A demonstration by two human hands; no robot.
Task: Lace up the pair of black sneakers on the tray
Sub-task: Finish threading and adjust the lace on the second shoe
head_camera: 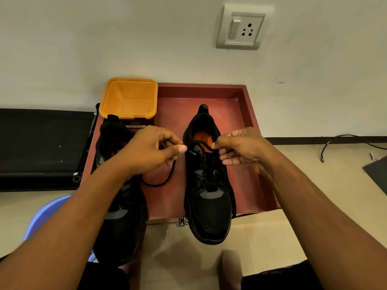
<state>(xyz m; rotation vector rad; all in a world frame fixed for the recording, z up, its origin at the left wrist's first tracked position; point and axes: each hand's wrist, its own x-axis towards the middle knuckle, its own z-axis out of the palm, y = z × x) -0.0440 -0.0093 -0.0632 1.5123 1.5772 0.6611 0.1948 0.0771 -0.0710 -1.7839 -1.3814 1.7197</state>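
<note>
Shoe [209, 206]: black, grey panels, orange insole. I see it lying along the right half of the tray [247, 114], heel toward the wall and toe hanging over the tray's near edge. Lace [159, 183]: black, crossed up the shoe's front, with its top span drawn across the tongue between my two hands; a slack loop drops from the left side onto the tray floor between the shoes. Left hand [146, 151]: fingers curled, thumb and forefinger pinching the lace just left of the shoe's collar. Right hand [240, 149]: likewise curled, pinching the other end at the collar's right side. Second shoe [123, 216]: black, at the tray's left edge, toe also past the near rim and much of it covered by my left forearm; I cannot tell how far it is laced. Tub [128, 97]: yellow, square, at the tray's far-left corner, just behind the second shoe's heel. Socket [243, 28]: white switch plate on the wall, above right. Cable [335, 141]: black, on the floor well right of the tray. Stool [48, 212]: blue, rounded, under my left arm.
</note>
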